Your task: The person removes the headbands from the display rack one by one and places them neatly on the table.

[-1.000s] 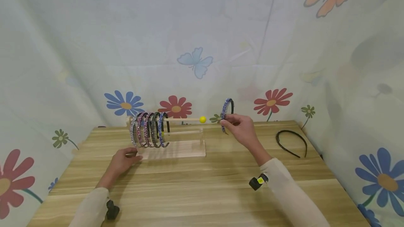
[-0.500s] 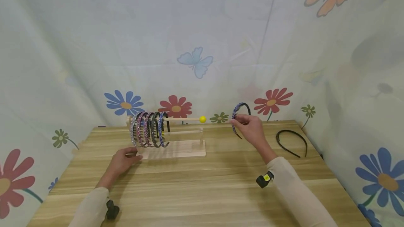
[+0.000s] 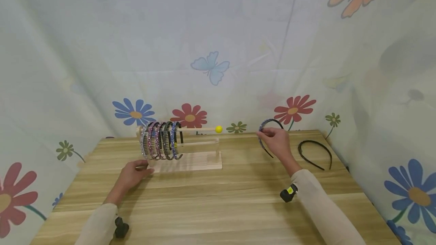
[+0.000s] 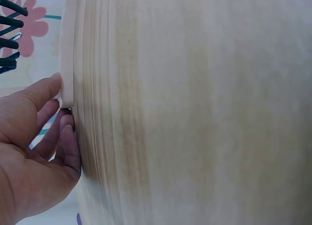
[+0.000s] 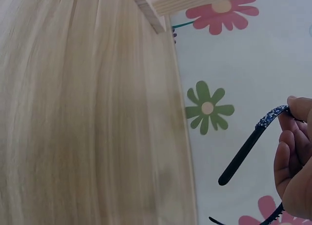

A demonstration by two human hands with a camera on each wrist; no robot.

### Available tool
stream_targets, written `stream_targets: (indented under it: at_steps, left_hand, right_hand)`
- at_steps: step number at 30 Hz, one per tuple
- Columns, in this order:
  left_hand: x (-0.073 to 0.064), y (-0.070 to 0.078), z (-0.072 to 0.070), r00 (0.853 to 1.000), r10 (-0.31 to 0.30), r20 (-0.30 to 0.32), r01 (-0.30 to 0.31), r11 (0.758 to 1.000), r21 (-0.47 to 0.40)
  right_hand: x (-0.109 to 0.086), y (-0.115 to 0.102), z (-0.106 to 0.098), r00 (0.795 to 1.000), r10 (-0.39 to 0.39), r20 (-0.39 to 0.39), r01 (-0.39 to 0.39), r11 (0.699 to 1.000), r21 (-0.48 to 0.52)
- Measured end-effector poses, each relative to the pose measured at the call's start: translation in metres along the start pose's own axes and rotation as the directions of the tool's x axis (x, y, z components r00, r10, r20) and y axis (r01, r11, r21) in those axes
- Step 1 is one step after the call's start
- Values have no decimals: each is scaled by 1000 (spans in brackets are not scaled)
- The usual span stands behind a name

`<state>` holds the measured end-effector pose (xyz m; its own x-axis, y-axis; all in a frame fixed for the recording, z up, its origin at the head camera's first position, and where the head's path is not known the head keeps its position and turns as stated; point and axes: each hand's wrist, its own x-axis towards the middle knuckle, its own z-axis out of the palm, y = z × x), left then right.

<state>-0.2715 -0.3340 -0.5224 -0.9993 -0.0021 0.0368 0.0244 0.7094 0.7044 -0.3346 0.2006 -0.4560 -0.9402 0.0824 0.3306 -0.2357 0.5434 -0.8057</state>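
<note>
In the head view my right hand (image 3: 279, 143) pinches a headband (image 3: 261, 128) with blue glitter and comb teeth, raised above the right part of the table. One black end of this headband (image 5: 239, 156) points down in the right wrist view. My left hand (image 3: 131, 175) grips the near left corner of the wooden stand's base (image 3: 204, 162). The left wrist view has its thumb on the base's edge (image 4: 67, 64) and the fingers bent at the end. Several glittery headbands (image 3: 158, 141) hang side by side on the stand's left part.
A black headband (image 3: 315, 154) lies on the table (image 3: 221, 207) at the right. The stand's upper rod ends in a yellow ball (image 3: 219, 129) pointing right. A flowered cloth (image 3: 211, 97) hangs behind the table's far edge.
My right hand has moved right and slightly down with the blue headband, away from the stand, and the headband has turned to face me more. My left hand has stayed put.
</note>
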Motion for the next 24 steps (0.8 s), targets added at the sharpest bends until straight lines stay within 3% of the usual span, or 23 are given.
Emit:
stream_targets:
  at_steps: [9,16,24]
  left_hand:
    - [1,-3,1,1000,-2,-5,2,1000,-1]
    - [2,-4,2,1000,1,-2,-1,1000,-9]
    - [0,0,0,1000,-6,5,6,1000,-13]
  right_hand:
    - [1,21,-1,999,49,-5,-49,997,-57]
    - [1,39,-1,999,37,-12,-39,985,-166]
    - [-1,50,-3,994,105,13,-100,976,-192]
